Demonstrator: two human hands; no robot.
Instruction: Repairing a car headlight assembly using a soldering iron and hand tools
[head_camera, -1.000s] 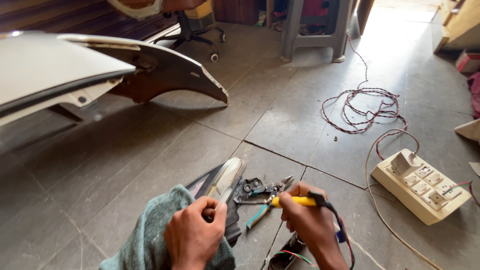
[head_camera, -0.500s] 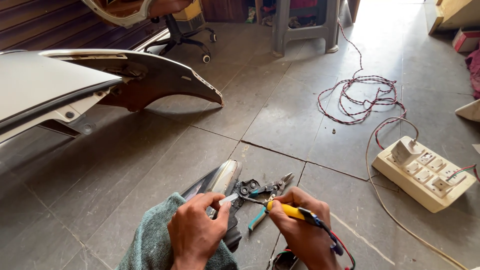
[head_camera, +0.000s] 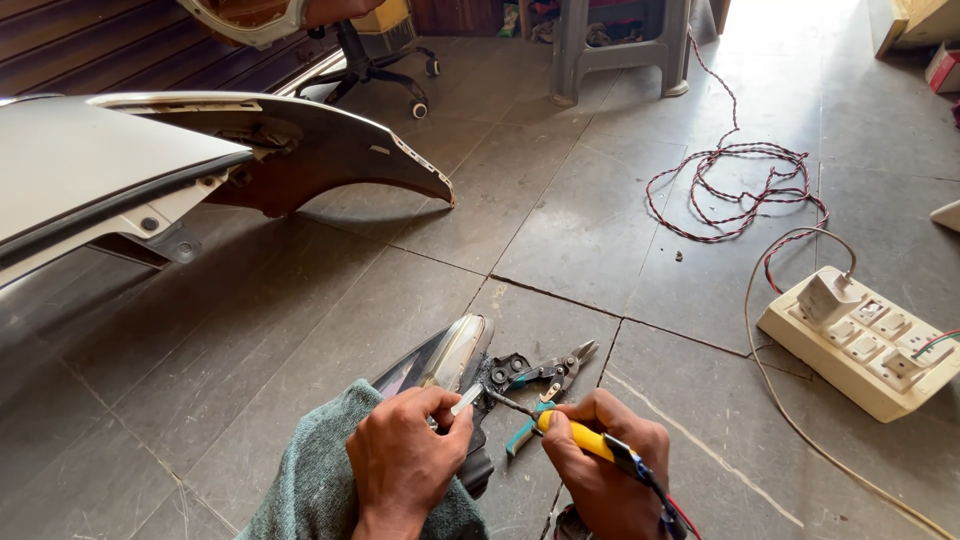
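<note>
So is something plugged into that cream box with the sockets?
Yes. A white plug sits in the cream socket board at its far end, and a red-and-black twisted wire runs away across the floor.

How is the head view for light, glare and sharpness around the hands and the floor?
Head view: strong daylight from the upper right washes out the floor tiles there; soft sheen on the grey floor centre; left hand and right hand evenly lit and sharp, as is the yellow-handled soldering iron; mild wide-angle bending at the edges; the white body panel looks bright, not clipped.
</note>
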